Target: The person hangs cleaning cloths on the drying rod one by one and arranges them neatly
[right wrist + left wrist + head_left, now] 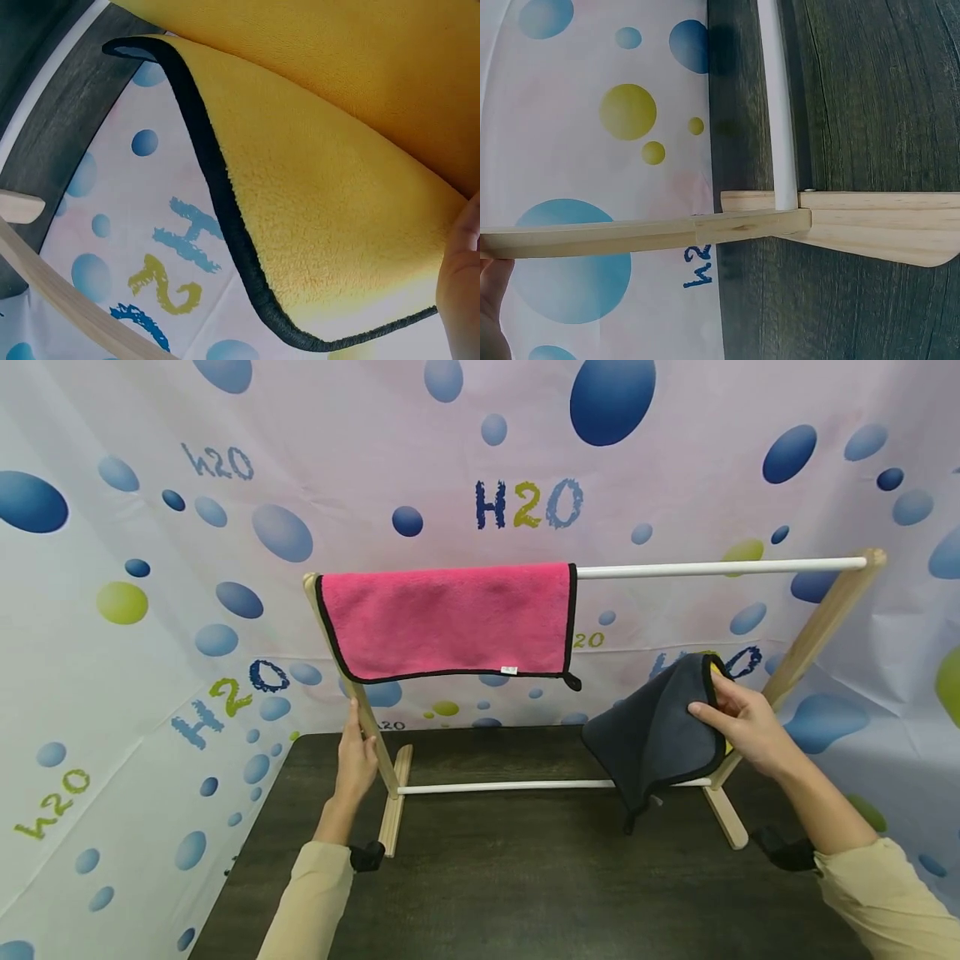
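A drying rack with wooden posts and a white top bar (720, 567) stands on the dark table. My right hand (742, 720) pinches a towel (652, 718) by its edge in front of the right post. The towel hangs folded, grey outside, with a black border; its fuzzy yellow inner side (337, 187) fills much of the right wrist view. My left hand (356, 762) touches the left wooden post (377, 739), its fingers stretched up along it. In the left wrist view only a part of that hand (493, 300) shows beside the post.
A pink towel (450, 622) with a black border drapes over the left half of the top bar. A white lower bar (510, 786) joins the rack's wooden feet (726, 818). Behind hangs a pale curtain (360, 443) printed with drops and lettering.
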### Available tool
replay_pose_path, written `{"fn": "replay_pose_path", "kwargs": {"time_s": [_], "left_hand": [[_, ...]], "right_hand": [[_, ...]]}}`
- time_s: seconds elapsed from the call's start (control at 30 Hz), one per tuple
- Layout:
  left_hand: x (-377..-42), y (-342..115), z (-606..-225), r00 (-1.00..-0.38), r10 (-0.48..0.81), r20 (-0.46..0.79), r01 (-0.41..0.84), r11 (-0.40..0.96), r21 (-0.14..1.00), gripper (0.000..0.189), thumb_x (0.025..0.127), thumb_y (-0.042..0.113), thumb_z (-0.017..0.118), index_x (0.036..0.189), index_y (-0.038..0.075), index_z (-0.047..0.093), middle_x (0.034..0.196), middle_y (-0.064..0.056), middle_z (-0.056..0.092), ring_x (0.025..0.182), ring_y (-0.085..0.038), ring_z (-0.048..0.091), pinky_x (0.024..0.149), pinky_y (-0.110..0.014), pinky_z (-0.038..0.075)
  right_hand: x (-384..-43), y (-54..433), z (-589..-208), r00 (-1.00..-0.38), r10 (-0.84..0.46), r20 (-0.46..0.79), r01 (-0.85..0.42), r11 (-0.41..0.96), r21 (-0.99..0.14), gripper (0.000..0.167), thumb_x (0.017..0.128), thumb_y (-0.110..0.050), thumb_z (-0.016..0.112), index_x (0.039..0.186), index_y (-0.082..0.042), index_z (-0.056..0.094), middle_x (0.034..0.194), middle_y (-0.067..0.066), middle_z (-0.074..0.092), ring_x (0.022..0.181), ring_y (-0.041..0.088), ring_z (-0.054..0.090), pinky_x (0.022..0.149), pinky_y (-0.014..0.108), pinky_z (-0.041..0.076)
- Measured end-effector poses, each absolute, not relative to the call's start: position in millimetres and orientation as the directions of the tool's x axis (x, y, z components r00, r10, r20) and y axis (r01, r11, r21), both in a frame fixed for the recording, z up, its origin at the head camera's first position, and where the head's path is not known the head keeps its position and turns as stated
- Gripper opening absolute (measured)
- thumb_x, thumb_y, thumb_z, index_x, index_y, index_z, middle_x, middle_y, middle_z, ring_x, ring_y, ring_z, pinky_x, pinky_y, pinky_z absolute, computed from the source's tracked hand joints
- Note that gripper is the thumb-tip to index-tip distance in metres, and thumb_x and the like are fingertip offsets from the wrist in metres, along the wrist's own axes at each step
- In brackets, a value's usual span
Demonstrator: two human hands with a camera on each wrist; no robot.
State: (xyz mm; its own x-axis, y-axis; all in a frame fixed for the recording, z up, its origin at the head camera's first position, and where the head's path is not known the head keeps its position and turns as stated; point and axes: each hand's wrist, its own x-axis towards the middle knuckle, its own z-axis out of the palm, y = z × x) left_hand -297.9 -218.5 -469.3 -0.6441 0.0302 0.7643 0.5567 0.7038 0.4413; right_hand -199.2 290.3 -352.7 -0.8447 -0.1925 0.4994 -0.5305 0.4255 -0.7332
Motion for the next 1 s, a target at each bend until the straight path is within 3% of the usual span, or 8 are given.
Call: {"fn": "replay_pose_path", "kwargs": {"time_s": [0.17,0.53,0.77,1.0], "left_hand": [[-298,-218,-468,-0.652,0.032,0.758,0.551,0.707,0.443,0.067,0.079,-0.023,0.05,0.138,-0.011,0.021,0.135,-0.035,0.031,0.112,-0.05,0.042,0.086,-0.056,0.04],[-297,-219,-469,-0.648,0.033,0.761,0.547,0.715,0.435,0.07,0.079,-0.023,0.049,0.141,-0.006,0.019,0.133,-0.036,0.033,0.109,-0.049,0.044,0.085,-0.057,0.04],[-296,-221,-467,-0.64,0.024,0.768,0.545,0.718,0.433,0.076,0.08,-0.022,0.049,0.144,0.002,0.015,0.13,-0.037,0.036,0.101,-0.049,0.048,0.081,-0.057,0.041],[-297,-218,-470,-0.645,0.032,0.763,0.555,0.707,0.439,0.074,0.08,-0.022,0.048,0.143,0.0,0.016,0.132,-0.036,0.034,0.104,-0.048,0.047,0.08,-0.056,0.042]], "right_hand": [[-200,290,-345,-0.82,-0.172,0.546,-0.551,0.494,-0.673,0.051,0.088,0.005,0.053,0.137,0.003,0.038,0.089,-0.024,0.059,0.066,-0.002,0.058,0.054,0.014,0.048],[-201,292,-328,-0.754,-0.166,0.635,-0.602,0.56,-0.569,0.047,0.088,0.006,0.053,0.133,0.003,0.043,0.091,-0.028,0.056,0.063,-0.006,0.057,0.052,0.011,0.046],[-207,292,-318,-0.643,-0.137,0.754,-0.627,0.659,-0.415,0.036,0.08,0.012,0.06,0.115,0.008,0.056,0.078,-0.026,0.051,0.056,-0.01,0.049,0.048,0.009,0.04],[-206,297,-307,-0.555,-0.111,0.824,-0.599,0.741,-0.303,0.036,0.071,0.02,0.063,0.104,0.005,0.06,0.075,-0.018,0.048,0.063,-0.012,0.043,0.056,0.005,0.035]]}}
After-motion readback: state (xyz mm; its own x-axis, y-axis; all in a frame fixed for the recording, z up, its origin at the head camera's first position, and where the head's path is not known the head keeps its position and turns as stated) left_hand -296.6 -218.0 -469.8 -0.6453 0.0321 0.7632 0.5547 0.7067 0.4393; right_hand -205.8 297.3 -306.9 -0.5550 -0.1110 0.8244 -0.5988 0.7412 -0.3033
